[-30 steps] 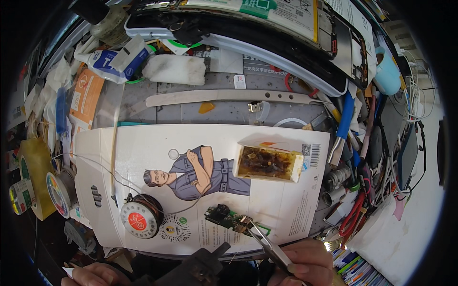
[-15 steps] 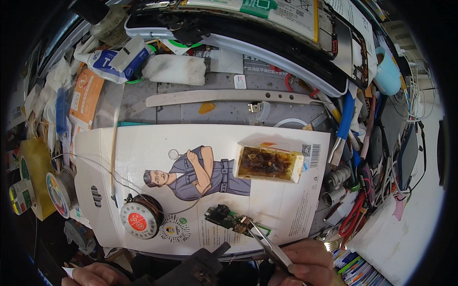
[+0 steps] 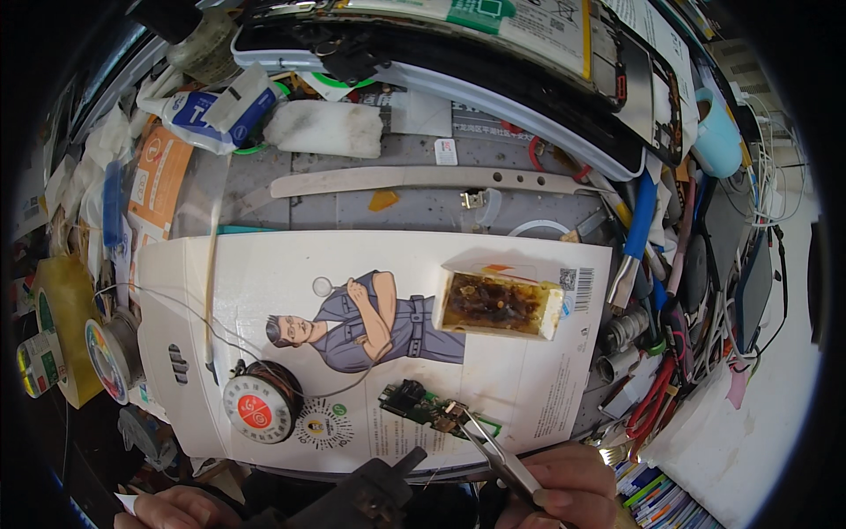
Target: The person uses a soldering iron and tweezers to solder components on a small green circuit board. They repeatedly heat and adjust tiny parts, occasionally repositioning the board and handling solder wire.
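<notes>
My right hand [image 3: 568, 485] pinches a pair of metal tweezers [image 3: 507, 458] near the lower edge. Their tips meet a small metal part on a green circuit board [image 3: 423, 410], which lies on a printed white cardboard box. A black hot air gun [image 3: 357, 498] reaches in from below, its narrow nozzle pointing up toward the board without touching it. At the lower left my left hand [image 3: 181, 510] is curled around the gun's handle side; the grip itself is mostly cut off by the frame. A white scrap [image 3: 127, 502] shows beside its fingers.
The flat white box [image 3: 520, 397] bears a solder wire spool [image 3: 262, 403] and a small tray of brown rosin [image 3: 498, 300]. Beyond lie a grey strap [image 3: 397, 180] and a white roll [image 3: 324, 129]. Opened phones [image 3: 493, 75] stand at the back; tools and cables crowd the right.
Almost nothing differs. The view has shifted very slightly; the tweezers' tips stay at the circuit board and the hot air gun holds its place.
</notes>
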Demonstrator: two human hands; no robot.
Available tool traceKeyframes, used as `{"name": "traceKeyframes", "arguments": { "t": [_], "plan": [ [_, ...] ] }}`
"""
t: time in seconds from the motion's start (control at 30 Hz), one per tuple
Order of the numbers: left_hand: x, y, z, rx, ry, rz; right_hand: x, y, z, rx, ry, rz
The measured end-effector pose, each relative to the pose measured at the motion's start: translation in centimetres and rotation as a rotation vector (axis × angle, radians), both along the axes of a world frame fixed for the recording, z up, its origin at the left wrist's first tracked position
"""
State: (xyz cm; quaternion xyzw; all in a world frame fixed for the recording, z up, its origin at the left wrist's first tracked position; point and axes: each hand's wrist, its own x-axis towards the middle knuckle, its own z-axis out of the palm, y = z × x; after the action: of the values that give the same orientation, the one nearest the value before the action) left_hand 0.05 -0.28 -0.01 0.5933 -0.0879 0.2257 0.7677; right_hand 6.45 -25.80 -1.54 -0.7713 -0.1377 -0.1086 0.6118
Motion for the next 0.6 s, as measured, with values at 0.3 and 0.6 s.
{"name": "traceKeyframes", "arguments": {
  "t": [0.3, 0.6],
  "plan": [
    [0.1, 0.2, -0.1, 0.0, -0.007, -0.015, -0.4, 0.4, -0.4, 0.057, 0.022, -0.036],
    [0.0, 0.2, 0.0, -0.003, 0.007, -0.007, 0.0, 0.2, -0.4, 0.024, 0.005, 0.009]
  ]
}}
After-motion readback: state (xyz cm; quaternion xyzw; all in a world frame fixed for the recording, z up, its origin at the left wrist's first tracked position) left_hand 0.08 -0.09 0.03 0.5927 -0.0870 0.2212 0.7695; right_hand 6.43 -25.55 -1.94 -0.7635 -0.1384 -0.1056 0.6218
